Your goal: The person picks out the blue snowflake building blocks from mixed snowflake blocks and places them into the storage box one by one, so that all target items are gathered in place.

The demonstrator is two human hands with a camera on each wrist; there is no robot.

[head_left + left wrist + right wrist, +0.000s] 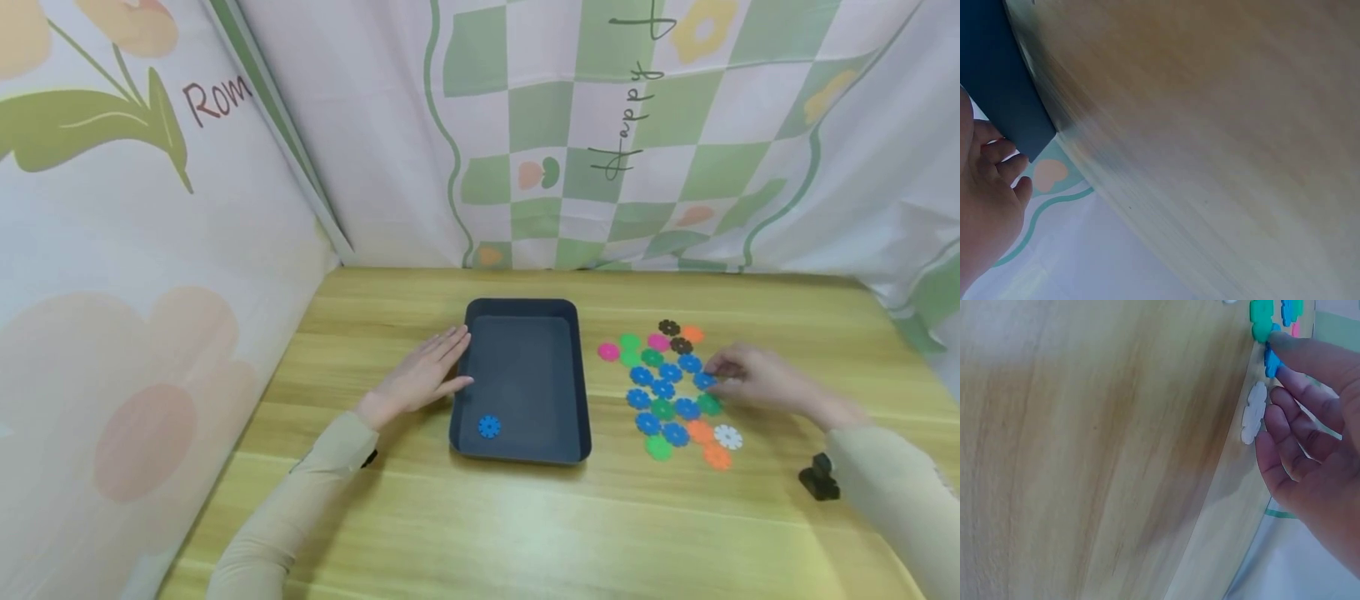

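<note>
A dark rectangular tray lies on the table with one blue snowflake disc near its front left corner. My left hand rests against the tray's left rim, fingers extended and thumb over the edge. In the left wrist view, that hand's fingers touch the outside of the tray wall. At the right edge of a spread of flat plastic snowflake discs, my right hand pinches a blue snowflake disc between thumb and forefinger. A white disc sits beside its other fingers.
Right of the tray lie several discs: blue, green, orange, pink, brown and white. Printed curtains hang behind the wooden table and on the left.
</note>
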